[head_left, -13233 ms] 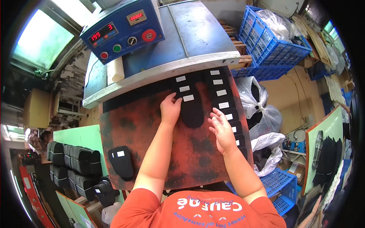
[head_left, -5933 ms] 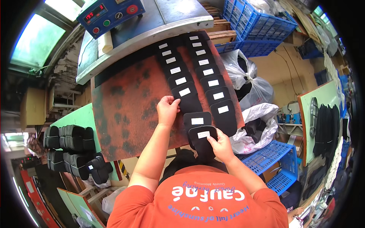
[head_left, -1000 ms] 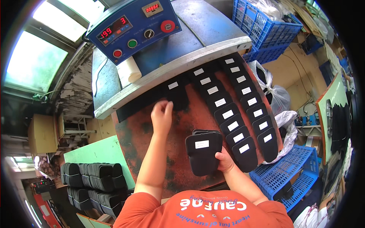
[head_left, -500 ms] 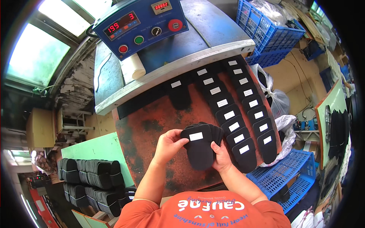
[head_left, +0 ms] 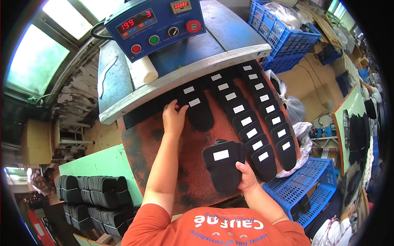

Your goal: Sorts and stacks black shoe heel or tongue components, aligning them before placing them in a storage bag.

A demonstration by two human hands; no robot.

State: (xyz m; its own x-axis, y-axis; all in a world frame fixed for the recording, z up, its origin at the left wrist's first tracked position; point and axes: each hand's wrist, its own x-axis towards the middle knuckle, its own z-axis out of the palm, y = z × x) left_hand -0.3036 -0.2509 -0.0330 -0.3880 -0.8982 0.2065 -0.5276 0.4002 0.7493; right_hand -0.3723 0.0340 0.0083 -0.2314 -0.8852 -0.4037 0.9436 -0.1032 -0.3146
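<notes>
My right hand (head_left: 248, 178) grips a stack of black insoles (head_left: 223, 174) over the near part of the reddish, stained press plate (head_left: 164, 164). The top insole carries a white label at its upper end. Farther off, my left hand (head_left: 174, 118) has thumb and fingers apart. Its thumb tip is at the left edge of a labelled black insole (head_left: 200, 117) lying on the plate. That insole overlaps another (head_left: 188, 89) near the machine's front edge. To the right, two overlapping rows of labelled insoles (head_left: 246, 123) (head_left: 270, 110) run toward me.
A blue control box (head_left: 160, 26) with lit displays and buttons stands on the press (head_left: 197, 53). A white roll (head_left: 147, 71) lies beside it. Bundled black insoles (head_left: 98, 190) sit at lower left by a green board (head_left: 102, 168). Blue crates (head_left: 283, 37) (head_left: 305, 184) and plastic bags (head_left: 293, 104) flank the right.
My left hand has gone from the stack to the far left of the plate, where another labelled insole now lies. The stack stays in my right hand, slightly lower.
</notes>
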